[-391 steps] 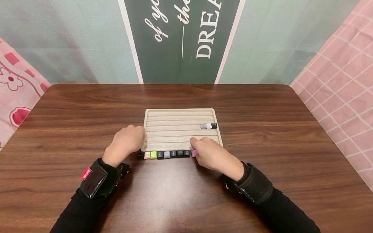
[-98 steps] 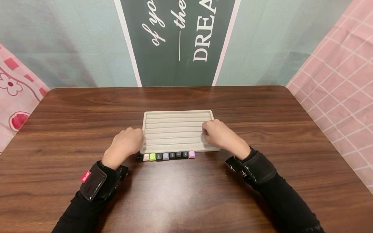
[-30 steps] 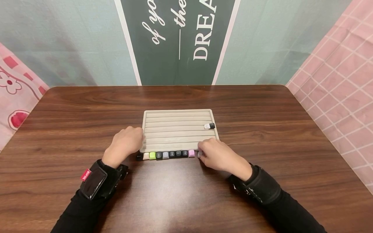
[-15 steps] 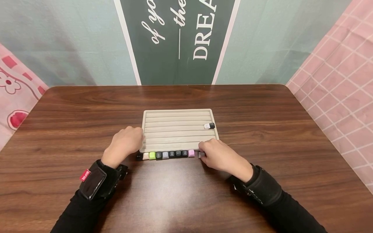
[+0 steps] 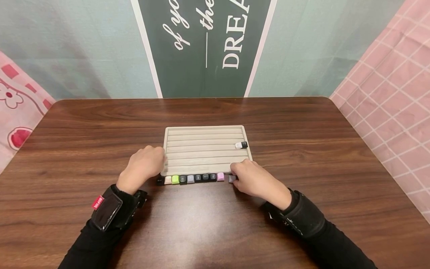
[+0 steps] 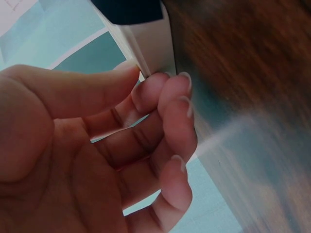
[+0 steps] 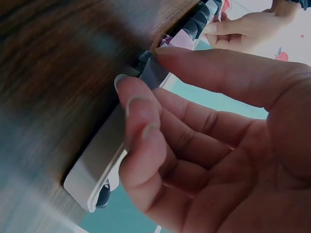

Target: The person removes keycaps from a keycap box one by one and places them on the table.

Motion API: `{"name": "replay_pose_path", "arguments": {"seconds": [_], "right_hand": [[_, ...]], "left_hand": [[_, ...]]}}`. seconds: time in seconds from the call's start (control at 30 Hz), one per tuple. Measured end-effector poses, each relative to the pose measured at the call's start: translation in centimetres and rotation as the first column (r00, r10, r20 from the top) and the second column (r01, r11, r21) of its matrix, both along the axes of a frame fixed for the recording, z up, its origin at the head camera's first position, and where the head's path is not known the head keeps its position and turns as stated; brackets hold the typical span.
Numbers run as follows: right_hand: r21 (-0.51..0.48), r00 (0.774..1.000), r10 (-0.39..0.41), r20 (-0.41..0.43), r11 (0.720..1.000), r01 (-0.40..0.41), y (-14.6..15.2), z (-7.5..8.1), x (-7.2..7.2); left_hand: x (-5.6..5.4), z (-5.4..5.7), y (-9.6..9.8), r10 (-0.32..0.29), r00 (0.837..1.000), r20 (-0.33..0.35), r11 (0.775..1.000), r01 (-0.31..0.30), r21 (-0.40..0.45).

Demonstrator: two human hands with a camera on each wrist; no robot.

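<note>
My left hand (image 5: 146, 161) pinches the left rim of a cream ridged tray (image 5: 195, 149); the left wrist view shows thumb and fingertips at the tray's edge (image 6: 155, 43). Along the tray's near side runs a row of several keycaps, from a black keycap (image 5: 160, 181) past a lime keycap (image 5: 175, 179) to a pink keycap (image 5: 220, 176). Just right of the pink one, my right hand (image 5: 256, 179) pinches a grey keycap (image 5: 231, 179) between thumb and fingers, with a small gap to the row. The right wrist view shows this grey keycap (image 7: 154, 73) partly hidden by fingertips.
A white keycap (image 5: 238, 145) and a black keycap (image 5: 244, 144) sit side by side at the tray's right edge. Brown wooden table (image 5: 302, 142) surrounds the tray. Behind it hangs a printed cloth (image 5: 201, 48), with pink cloth (image 5: 396, 74) at the sides.
The pink keycap, earlier in my right hand, now ends the row. My right hand has since taken the grey keycap off the tray and brought it down beside the pink one. My left hand stays put.
</note>
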State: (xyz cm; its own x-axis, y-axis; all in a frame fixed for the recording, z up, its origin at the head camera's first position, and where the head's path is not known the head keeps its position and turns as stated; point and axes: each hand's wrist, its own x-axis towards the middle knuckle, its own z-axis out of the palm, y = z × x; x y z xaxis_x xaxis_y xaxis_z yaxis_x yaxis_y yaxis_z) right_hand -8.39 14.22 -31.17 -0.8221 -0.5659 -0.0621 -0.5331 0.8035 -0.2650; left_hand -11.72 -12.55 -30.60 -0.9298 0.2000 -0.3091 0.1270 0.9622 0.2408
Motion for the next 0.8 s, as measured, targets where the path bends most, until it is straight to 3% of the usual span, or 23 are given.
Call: {"name": "replay_pose_path", "arguments": {"seconds": [0.33,0.57,0.8], "right_hand": [[0.006,1.000,-0.026,0.006,1.000,0.026,-0.23,0.00,-0.06],[0.067,0.996,-0.083,0.013,0.994,0.082,-0.32,0.15,-0.03],[0.081,0.997,-0.082,0.013,0.993,0.081,-0.50,0.09,-0.04]], "left_hand": [[0.00,0.13,0.07,0.014,1.000,0.016,1.000,-0.014,-0.002],[0.00,0.05,0.05,0.007,1.000,0.002,1.000,-0.007,-0.002],[-0.02,-0.01,0.07,0.006,1.000,0.000,1.000,-0.006,-0.010]]}}
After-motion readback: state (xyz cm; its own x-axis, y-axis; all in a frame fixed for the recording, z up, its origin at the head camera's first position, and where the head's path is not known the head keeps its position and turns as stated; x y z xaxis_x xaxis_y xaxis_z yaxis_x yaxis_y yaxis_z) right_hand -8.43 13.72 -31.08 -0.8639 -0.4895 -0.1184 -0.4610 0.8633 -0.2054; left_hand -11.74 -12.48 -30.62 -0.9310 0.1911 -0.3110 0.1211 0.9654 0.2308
